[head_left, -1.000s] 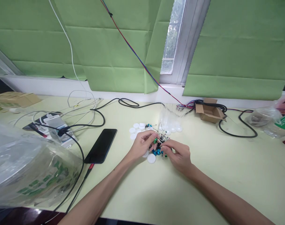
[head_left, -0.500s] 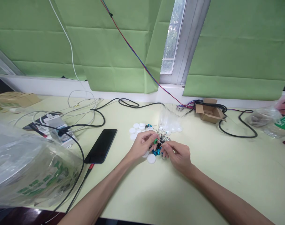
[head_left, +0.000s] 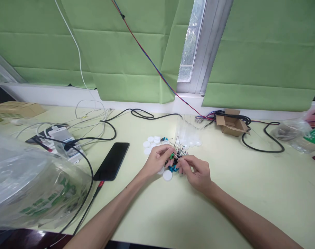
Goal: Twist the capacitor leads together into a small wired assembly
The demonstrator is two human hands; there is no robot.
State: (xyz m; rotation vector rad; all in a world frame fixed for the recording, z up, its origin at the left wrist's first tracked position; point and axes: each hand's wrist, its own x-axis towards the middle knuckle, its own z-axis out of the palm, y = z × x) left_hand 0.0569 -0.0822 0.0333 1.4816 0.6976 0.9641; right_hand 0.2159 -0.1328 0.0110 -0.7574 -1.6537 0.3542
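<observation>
Over a small pile of parts, my left hand (head_left: 157, 159) pinches a thin piece with a small green part (head_left: 172, 156) at its fingertips. My right hand (head_left: 198, 172) is closed close beside it, its thumb and fingers pinched on the other end of what looks like a thin metal wire (head_left: 176, 156). Small shiny blue parts (head_left: 174, 168) lie beneath the fingers among black and metal pieces, partly hidden. A round white disc (head_left: 167, 175) is just in front, and more white discs (head_left: 147, 144) lie behind my left hand.
A black phone (head_left: 112, 161) with a cable lies left of my arm. Further left are a large clear plastic bag (head_left: 38, 186) and a power strip (head_left: 66, 143). Behind the pile are clear plastic pieces (head_left: 187, 129); a small open cardboard box (head_left: 232, 126) and black cable stand at back right.
</observation>
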